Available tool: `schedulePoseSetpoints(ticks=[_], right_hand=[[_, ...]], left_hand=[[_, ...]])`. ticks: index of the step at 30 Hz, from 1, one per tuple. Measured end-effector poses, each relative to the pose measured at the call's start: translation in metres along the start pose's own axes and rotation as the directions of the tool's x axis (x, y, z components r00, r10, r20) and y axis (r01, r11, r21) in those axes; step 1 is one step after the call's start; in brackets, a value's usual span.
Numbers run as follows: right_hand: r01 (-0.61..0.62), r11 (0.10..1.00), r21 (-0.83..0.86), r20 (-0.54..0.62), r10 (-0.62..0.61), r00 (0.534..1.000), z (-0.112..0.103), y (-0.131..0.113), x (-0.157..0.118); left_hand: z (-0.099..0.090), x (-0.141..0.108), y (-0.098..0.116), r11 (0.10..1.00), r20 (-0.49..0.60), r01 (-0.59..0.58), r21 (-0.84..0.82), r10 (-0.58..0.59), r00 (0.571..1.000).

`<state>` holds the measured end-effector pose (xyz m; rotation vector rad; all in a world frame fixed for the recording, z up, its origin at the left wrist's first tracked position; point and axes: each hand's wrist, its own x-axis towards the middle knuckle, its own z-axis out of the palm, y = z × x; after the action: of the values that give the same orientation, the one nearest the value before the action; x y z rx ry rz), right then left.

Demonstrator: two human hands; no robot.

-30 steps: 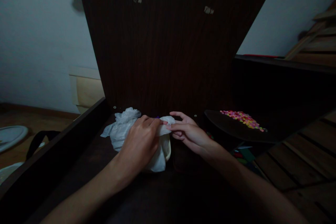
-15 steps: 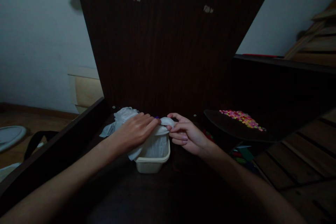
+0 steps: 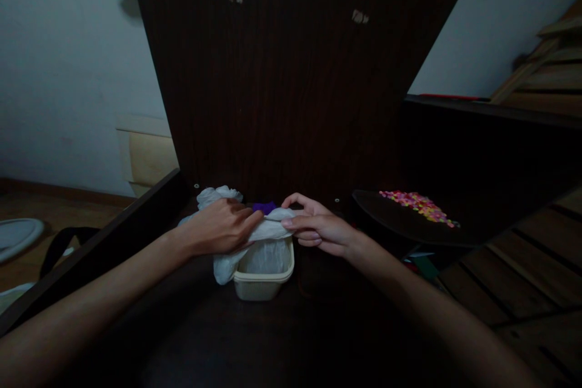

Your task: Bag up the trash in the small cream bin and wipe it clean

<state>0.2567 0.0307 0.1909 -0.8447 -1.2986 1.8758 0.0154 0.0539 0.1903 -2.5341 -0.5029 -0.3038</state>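
A whitish, thin plastic bag (image 3: 269, 230) is stretched between my two hands, above a cream rectangular basket (image 3: 260, 288). My left hand (image 3: 222, 225) is closed on the bag at the basket's left, its fingertips turned down and partly hidden. At the right, my right hand (image 3: 318, 225) pinches a twisted fold of the same bag between thumb and fingers. Part of the bag hangs over the basket's left rim, and pale plastic shows inside the basket. Behind my left hand lies a crumpled white plastic bunch (image 3: 219, 194). Something purple (image 3: 264, 208) shows just behind the stretched bag.
A dark upright panel (image 3: 291, 85) rises behind the basket. A low dark side board (image 3: 91, 248) borders the left. Many small pink and yellow pieces (image 3: 421, 206) lie on a dark rounded shelf at the right. Slatted wood (image 3: 522, 273) lies beyond it.
My left hand has shifted left and slightly down, pulling the bag longer between my hands. My right hand has moved slightly left. More of the purple thing now shows.
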Motion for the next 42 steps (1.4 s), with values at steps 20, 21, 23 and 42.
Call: schedulePoseSetpoints(ticks=[20,21,23,42], right_hand=[[-0.053,0.996,0.067,0.028,0.052,0.998,-0.007,0.006,0.003],[-0.061,0.996,0.071,0.039,0.059,0.998,-0.006,0.006,0.002],[-0.074,0.996,0.056,0.059,0.07,0.996,-0.004,0.007,0.002],[0.18,0.307,-0.935,0.095,-0.271,0.958,0.019,0.008,-0.008]], left_hand=[[-0.002,-0.028,-0.012,0.993,-0.011,-0.069,-0.1,0.068,0.998],[-0.003,-0.028,-0.014,0.992,-0.006,-0.069,-0.105,0.069,0.998],[-0.003,-0.029,-0.02,0.994,-0.016,-0.065,-0.089,0.064,0.998],[0.011,-0.003,-0.021,0.921,-0.039,0.382,0.075,-0.38,0.924]])
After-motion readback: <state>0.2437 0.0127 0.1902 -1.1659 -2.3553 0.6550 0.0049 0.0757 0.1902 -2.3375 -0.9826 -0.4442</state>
